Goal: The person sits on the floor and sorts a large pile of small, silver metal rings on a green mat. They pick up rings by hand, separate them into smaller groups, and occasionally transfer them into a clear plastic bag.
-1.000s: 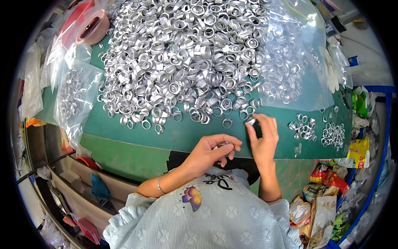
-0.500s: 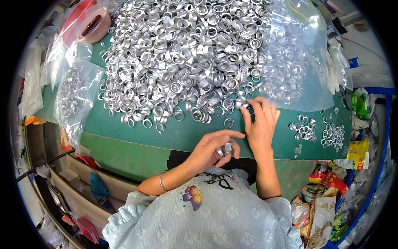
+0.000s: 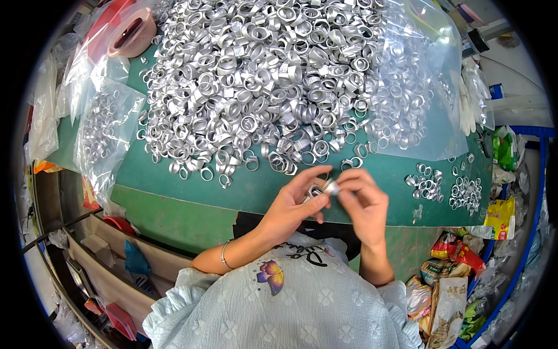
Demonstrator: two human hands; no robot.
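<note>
Silver ring [image 3: 331, 187], axis blurred, sits pinched in the right hand [image 3: 366, 206], just right of the rings [image 3: 314, 192] cupped in the left hand [image 3: 290, 203], big heap [image 3: 261, 87] ahead of both on the worktop [image 3: 396, 192]!

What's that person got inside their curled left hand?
Inside the left hand, at least one silver ring shows. The hand's curl covers its palm, so whether more lie deeper cannot be seen.

Head-worn fisheye view, facing down
At close range, it looks from above the wearer's garment [image 3: 317, 305] over the bench [image 3: 401, 203], left hand [image 3: 292, 200] and right hand [image 3: 366, 206] near centre.
</note>
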